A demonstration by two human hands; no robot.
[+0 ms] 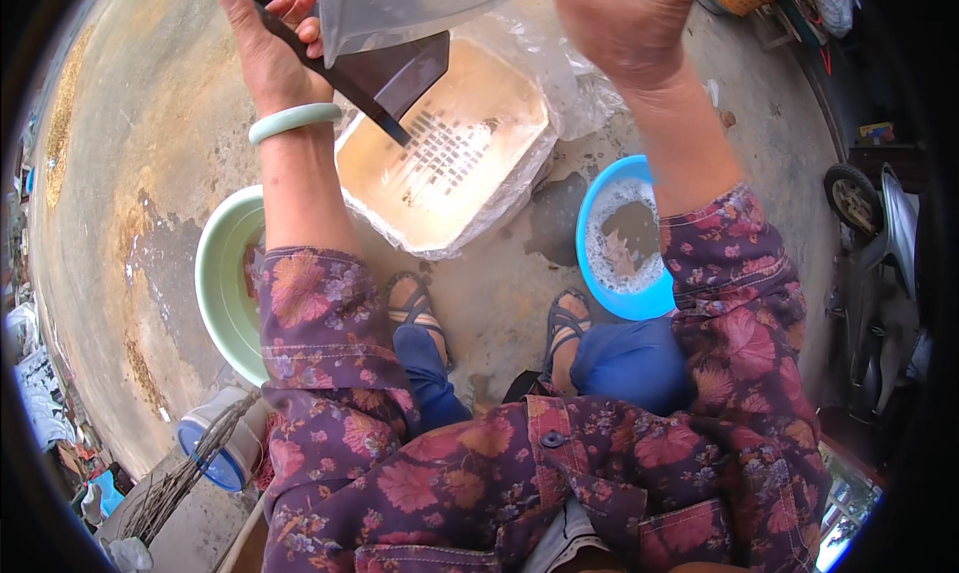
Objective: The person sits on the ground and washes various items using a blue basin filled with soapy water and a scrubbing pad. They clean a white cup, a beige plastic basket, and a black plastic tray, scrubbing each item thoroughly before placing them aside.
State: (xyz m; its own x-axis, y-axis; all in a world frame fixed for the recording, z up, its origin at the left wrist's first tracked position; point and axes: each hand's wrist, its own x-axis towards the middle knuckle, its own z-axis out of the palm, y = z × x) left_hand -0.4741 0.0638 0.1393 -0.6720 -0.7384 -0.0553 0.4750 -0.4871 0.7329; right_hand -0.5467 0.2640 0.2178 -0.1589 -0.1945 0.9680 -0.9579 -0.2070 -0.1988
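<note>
My left hand [281,56], with a pale green bangle [294,123] at the wrist, grips a dark flat-barred plastic piece [374,108] near the top. Against its fingers rests a translucent plastic sheet or panel [419,11], which stretches across towards my right hand [625,26]. The right hand is blurred and curled; whether it grips the sheet's edge cannot be told. Below them a shallow tray [367,157] wrapped in clear plastic lies on the ground, with a grid pattern in its bottom. A blue basin [599,288] with suds, water and a cloth sits below my right forearm.
A light green basin [225,333] stands at the left, partly behind my left forearm. Lower left are a white bucket with a blue lid [213,453] and a bundle of thin sticks [172,475]. A wheel [854,198] stands at the right. My sandalled feet [419,311] are between the basins.
</note>
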